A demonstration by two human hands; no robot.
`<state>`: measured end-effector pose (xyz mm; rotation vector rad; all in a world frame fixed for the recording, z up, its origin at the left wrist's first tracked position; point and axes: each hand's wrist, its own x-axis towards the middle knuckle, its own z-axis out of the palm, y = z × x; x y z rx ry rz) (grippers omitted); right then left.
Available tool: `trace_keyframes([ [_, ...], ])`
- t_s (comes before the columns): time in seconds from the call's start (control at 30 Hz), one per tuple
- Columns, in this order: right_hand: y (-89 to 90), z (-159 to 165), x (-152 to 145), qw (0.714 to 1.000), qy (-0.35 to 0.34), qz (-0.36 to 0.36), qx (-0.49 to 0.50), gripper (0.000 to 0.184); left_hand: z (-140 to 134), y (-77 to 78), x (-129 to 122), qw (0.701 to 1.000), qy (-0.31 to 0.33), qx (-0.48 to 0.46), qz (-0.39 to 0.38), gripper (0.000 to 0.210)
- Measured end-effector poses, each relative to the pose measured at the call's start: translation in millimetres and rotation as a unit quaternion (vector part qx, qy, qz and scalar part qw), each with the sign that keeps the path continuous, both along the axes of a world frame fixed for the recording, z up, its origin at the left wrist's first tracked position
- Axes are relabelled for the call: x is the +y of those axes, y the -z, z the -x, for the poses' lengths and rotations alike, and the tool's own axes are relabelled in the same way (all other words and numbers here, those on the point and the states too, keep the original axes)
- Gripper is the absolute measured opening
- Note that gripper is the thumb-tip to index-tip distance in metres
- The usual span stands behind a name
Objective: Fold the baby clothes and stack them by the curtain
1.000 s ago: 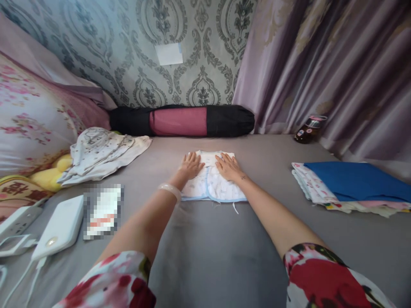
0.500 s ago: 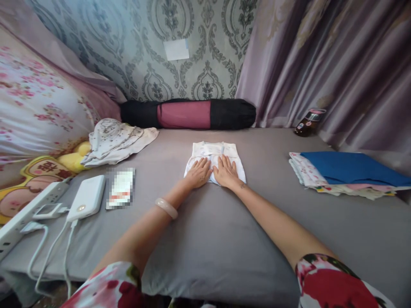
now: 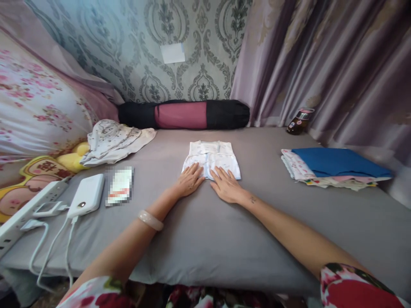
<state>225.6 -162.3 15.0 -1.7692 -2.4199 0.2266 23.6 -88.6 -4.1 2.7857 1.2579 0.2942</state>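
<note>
Grey damask wallpaper (image 3: 128, 51) rises behind a surface spread with a grey sheet (image 3: 205, 244), and near the middle of that sheet lies a small white garment (image 3: 210, 158) with blue trim, flat and squared. Far to the garment's left are a white power strip (image 3: 28, 216) and a yellow cushion (image 3: 41, 182) with floral bedding (image 3: 35, 107) behind it. Nearer, though well left of the garment, come a white power bank (image 3: 86, 194) with cables, a heap of spotted cloth (image 3: 117, 139) and a packet (image 3: 120, 187) (pixelated, so its contents cannot be read). Beyond the garment stretches a long black and maroon bag (image 3: 181, 114), full and rounded, its filling hidden. At the garment's near left corner rests the left hand (image 3: 191, 179), palm down, fingers straight and slightly apart; at its near right corner the right hand (image 3: 226, 185) lies open likewise, fingers spread over the edge. Far right of the garment, and beyond it, a dark bottle (image 3: 298, 123) leans beside a mauve curtain (image 3: 308, 51) (what it holds cannot be told). Right of the garment sits a stack of folded cloths (image 3: 340, 164), blue on top.
</note>
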Motion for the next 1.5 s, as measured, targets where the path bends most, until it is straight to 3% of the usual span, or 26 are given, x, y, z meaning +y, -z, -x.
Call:
trace_keyframes([
  [0.27, -12.4, -34.5, -33.1, 0.995, -0.087, 0.019, 0.035, 0.05, 31.3, -7.6, -7.6, 0.999, 0.025, -0.015, -0.02, 0.043],
  [0.4, -21.5, -54.7, -37.7, 0.99, -0.108, -0.008, 0.087, 0.039, 49.0, -13.1, -9.0, 0.999, 0.01, -0.025, -0.045, 0.041],
  [0.47, -25.8, -64.3, -35.7, 0.99, -0.077, -0.039, 0.109, 0.035, 56.4, -14.3, -8.7, 0.998, -0.017, -0.03, -0.051, 0.042],
  [0.57, -27.5, -77.2, -28.5, 0.989, 0.054, -0.066, 0.123, 0.031, 62.6, -13.5, -6.7, 0.995, -0.068, -0.05, -0.044, 0.044],
  [0.7, -18.9, -88.6, -14.5, 0.962, 0.202, -0.016, 0.182, 0.028, 58.9, -14.1, -3.3, 0.989, -0.099, -0.109, 0.001, 0.042],
  [0.87, -9.1, -87.9, -1.4, 0.911, 0.259, 0.049, 0.318, 0.025, 44.1, -25.4, -5.4, 0.969, -0.159, -0.169, 0.087, 0.039],
  [1.0, -14.8, -81.2, -2.0, 0.85, 0.282, 0.12, 0.428, 0.029, 35.9, -34.2, -9.1, 0.951, -0.188, -0.207, 0.128, 0.043],
  [1.07, -18.9, -79.5, -4.5, 0.839, 0.269, 0.148, 0.448, 0.035, 34.5, -37.2, -10.6, 0.947, -0.176, -0.225, 0.149, 0.046],
  [1.13, -21.1, -79.5, -6.7, 0.85, 0.235, 0.158, 0.444, 0.047, 34.7, -39.2, -11.9, 0.947, -0.146, -0.23, 0.17, 0.048],
  [1.23, -19.0, -81.3, -7.2, 0.891, 0.191, 0.135, 0.389, 0.057, 36.8, -38.6, -12.5, 0.957, -0.104, -0.203, 0.178, 0.052],
  [1.37, -9.8, -84.3, -3.6, 0.952, 0.154, 0.042, 0.263, 0.046, 39.9, -26.6, -6.6, 0.979, -0.081, -0.161, 0.097, 0.053],
  [1.5, -2.5, -86.5, 0.4, 0.982, 0.097, -0.05, 0.154, 0.037, 41.5, -12.7, 3.4, 0.988, -0.06, -0.137, 0.02, 0.045],
])
